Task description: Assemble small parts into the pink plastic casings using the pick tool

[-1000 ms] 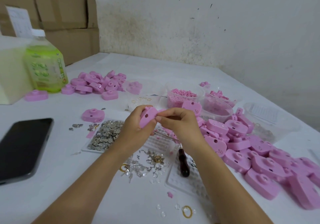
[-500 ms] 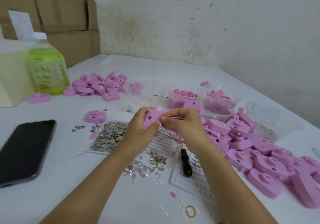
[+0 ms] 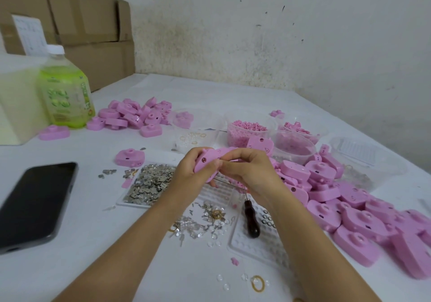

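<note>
- Both hands are raised over the middle of the white tabletop [image 3: 93,266] and meet on one part.
- Left hand [image 3: 190,173]: fingers curled round the left end of the pink casing [image 3: 211,159], thumb laid on its near face.
- Right hand [image 3: 250,172]: thumb and forefinger pinch the right part of the same casing, and the other fingers are curled behind it.
- Pink casing: held clear of the tabletop between the two hands, tilted, with its flat face and a small round hole turned toward the camera.
- Pick tool [image 3: 250,220]: its dark handle lies below the right wrist, over a clear dimpled tray [image 3: 261,248]. A thin metal shaft runs up under the right hand. Whether that hand holds the tool cannot be told.
- Large casing pile [image 3: 349,208]: spread along the right side of the tabletop, reaching from the tubs to the near right edge.
- Small casing pile [image 3: 135,115]: at the far left, just beside a green drink bottle [image 3: 65,96].
- Single casing [image 3: 129,157]: alone on the tabletop, left of the hands.
- Metal parts tray [image 3: 149,182]: heaped with small silver pieces, partly under the left forearm.
- Loose small parts [image 3: 203,222]: metal and clear pieces scattered between the forearms.
- Clear tub [image 3: 245,130]: filled with small pink bits, beyond the hands.
- Phone [image 3: 35,203]: screen up and dark, at the near left.
- Cardboard boxes [image 3: 88,21]: stacked at the far left against the wall.
</note>
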